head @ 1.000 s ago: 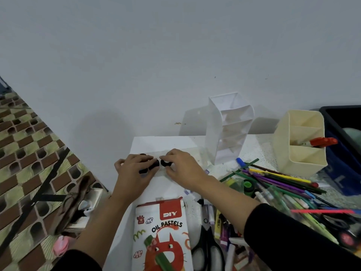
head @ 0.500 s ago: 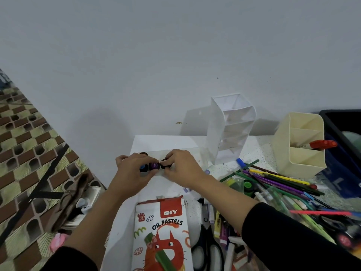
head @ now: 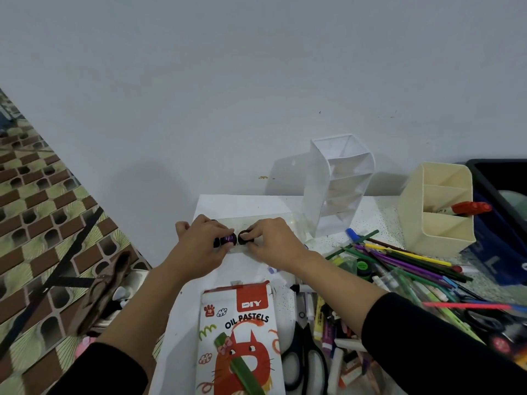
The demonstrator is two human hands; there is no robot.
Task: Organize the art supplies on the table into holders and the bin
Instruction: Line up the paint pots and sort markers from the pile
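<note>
At the far left of the table [head: 228,206], the left hand [head: 201,248] had its fingers curled round a small dark pot [head: 228,239] with a purple label. The right hand [head: 275,242] pinched a black round thing [head: 245,237] just beside it. It could have been a lid or a second pot; I could not tell. Both sat low over a clear tray [head: 241,223]. It looked like the person was sorting the little pots, maybe lining them up in that tray. The next move likely called for setting the pot down snug in its spot and then letting go gently so it did not roll. Most of the job was still to do. The pens [head: 399,256] lay in a big heap to the right. The scissors [head: 305,363] and the pastel box [head: 242,332] lay near the person. The white holder [head: 339,189] looked bare, the cream holder [head: 436,223] held only a red marker [head: 470,208], and the bin [head: 484,178] stood at the far right. A second before, the two dark things were pressed close together and no purple showed. Now the pot had turned its purple label up, and there was a small gap between the two.
</note>
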